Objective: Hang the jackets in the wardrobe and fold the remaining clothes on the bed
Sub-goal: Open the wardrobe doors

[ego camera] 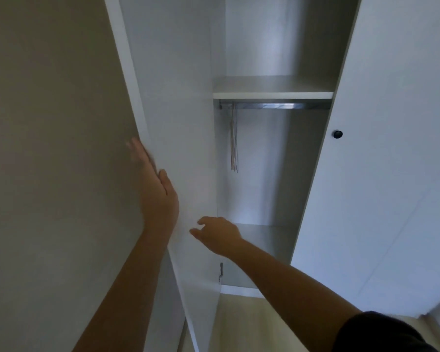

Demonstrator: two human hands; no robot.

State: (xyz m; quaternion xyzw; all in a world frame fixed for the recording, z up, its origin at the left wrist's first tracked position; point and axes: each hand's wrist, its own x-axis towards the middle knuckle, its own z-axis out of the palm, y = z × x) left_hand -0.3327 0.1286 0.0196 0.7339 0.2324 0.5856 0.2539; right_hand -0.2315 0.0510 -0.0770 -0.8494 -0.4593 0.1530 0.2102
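Observation:
A white wardrobe stands in front of me with its left door [178,123] swung open. My left hand [155,189] lies flat, fingers straight, against the outer edge of that door. My right hand [217,233] hovers by the door's inner face with loosely curled fingers and holds nothing. Inside, a metal rail [277,105] runs under a shelf [272,94]. Thin hangers [233,146] dangle from the rail's left end. No jackets or other clothes are in view.
The right wardrobe door [391,148] is closed and carries a black knob [337,134]. A beige wall [48,148] fills the left side. The wardrobe's bottom board [262,240] and light wood floor [239,323] lie below.

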